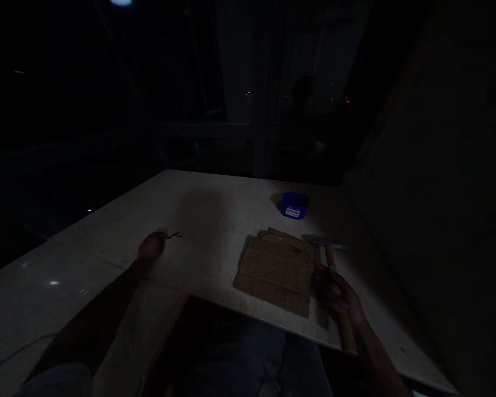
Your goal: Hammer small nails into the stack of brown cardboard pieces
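Head view, very dimly lit: a person sits at a pale tabletop (pixel 231 204), their legs in blue trousers (pixel 256 350) below its near edge.

The right hand (pixel 337 292) is closed around the wooden handle of a hammer (pixel 329 255). The metal head points away from the person, by the right edge of a piece of brown cardboard (pixel 273 270); whether it touches the cardboard or hangs above the table cannot be told. The handle's butt reaches the table's near edge.

The left hand (pixel 152 246) is well apart, on the left side of the surface, with fingers curled. Several thin dark pieces (pixel 174 236) stick out beside the fingertips; the dimness hides whether they are gripped or merely touched.

The cardboard lies flat, layered, rough-edged, its closest corner just inside the near edge. A broad stretch of bare surface separates it from the left hand.

Beyond the cardboard stands a blue container (pixel 295 203) with a white label, towards the far edge, where dark window frames (pixel 259 132) rise. Along the right side, a shadowed wall (pixel 430 220) limits the space; a narrower strip of tabletop lies between it and the hammer.
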